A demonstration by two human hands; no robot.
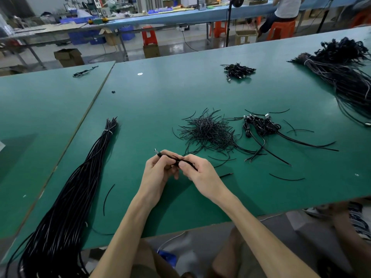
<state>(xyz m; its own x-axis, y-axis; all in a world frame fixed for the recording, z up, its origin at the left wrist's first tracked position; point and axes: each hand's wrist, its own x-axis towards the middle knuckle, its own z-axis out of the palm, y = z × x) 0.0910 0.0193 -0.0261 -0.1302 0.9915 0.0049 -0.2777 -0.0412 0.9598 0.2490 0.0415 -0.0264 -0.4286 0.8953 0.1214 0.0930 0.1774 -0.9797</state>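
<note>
Step looks like tying a folded cable (170, 157) w/ a wire tie. L hand (158, 169) has its fingers curled round the cable, clamped on it near the plug (156, 151). R hand (198, 173) pinches the cable at its mid w/ thumb + forefinger, where a tie seems wrapped; can't tell for sure. To do it well, L grip should hold the loops flat and tight so they don't spring, and R should twist the tie ends close to the loops, no slack. Cable sits between both grips, just above the desk (180, 87), plug poking out up-left past the L fingers, tail running down-right under R hand. Tie pile (208, 131) is near, ahead-right, w/ done coils (261, 125) beside it.
</note>
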